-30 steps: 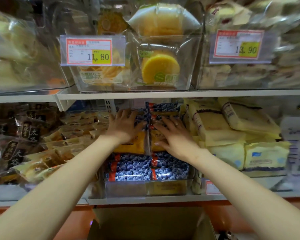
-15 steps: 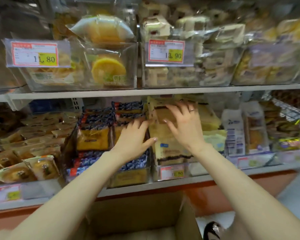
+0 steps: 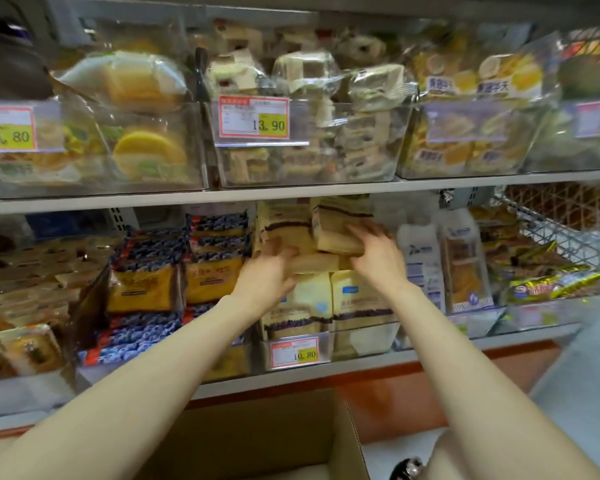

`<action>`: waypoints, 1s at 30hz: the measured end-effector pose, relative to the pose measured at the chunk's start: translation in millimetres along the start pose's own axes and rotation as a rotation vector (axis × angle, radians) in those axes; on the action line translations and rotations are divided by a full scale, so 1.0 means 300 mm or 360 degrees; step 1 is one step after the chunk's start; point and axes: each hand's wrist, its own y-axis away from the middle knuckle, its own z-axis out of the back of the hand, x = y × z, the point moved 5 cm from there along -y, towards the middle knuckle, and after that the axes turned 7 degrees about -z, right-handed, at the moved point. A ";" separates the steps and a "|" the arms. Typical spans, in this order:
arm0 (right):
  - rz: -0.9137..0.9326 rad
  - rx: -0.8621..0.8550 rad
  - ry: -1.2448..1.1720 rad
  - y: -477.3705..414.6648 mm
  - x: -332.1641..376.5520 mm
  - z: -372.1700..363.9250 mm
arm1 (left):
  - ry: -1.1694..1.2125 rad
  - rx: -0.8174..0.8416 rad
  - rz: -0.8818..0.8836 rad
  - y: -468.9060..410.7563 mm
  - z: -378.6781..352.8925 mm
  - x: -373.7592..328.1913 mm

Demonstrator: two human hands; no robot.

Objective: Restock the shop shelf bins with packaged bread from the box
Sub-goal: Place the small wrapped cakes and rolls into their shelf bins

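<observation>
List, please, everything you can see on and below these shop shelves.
clear plastic bins: four, transparent, upper shelf.
round yellow cakes in clear wrap: several, yellow, upper-left bin.
red-bordered price tags: several, white and yellow, bin fronts.
blue-and-yellow bread packs: several, lower shelf, left of the hands.
cream bread packs with a dark stripe: several, cream, lower-shelf bin under the hands.
tall white packs: two, white, right of the cream packs.
grey wire basket: one, grey, lower shelf, far right.
brown cardboard box: one, brown, open, below the shelves.
left hand: one, on the cream packs, grip blurred.
right hand: one, on the cream packs, grip blurred.
</observation>
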 end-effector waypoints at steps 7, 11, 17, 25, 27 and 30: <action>0.0067 -0.0219 -0.0003 -0.016 -0.025 0.038 | 0.0037 0.0004 -0.0038 0.010 0.032 0.021; 0.0112 -0.0345 -0.0218 0.025 -0.055 0.074 | 0.0219 0.0040 0.0032 0.022 0.038 0.033; 0.0258 -0.0326 -0.0325 0.104 0.022 0.061 | 0.0653 -0.0233 0.0459 0.026 0.067 0.029; 0.0412 0.0048 -0.0368 0.136 0.141 -0.029 | 0.0675 -0.0234 0.0174 0.057 0.075 0.041; 0.0389 -0.0011 -0.0346 0.122 0.131 -0.009 | 0.0578 -0.0188 0.0149 0.056 0.067 0.039; 0.0297 -0.0122 -0.0280 0.093 0.067 0.038 | 0.0176 -0.0113 0.0102 0.040 0.050 0.025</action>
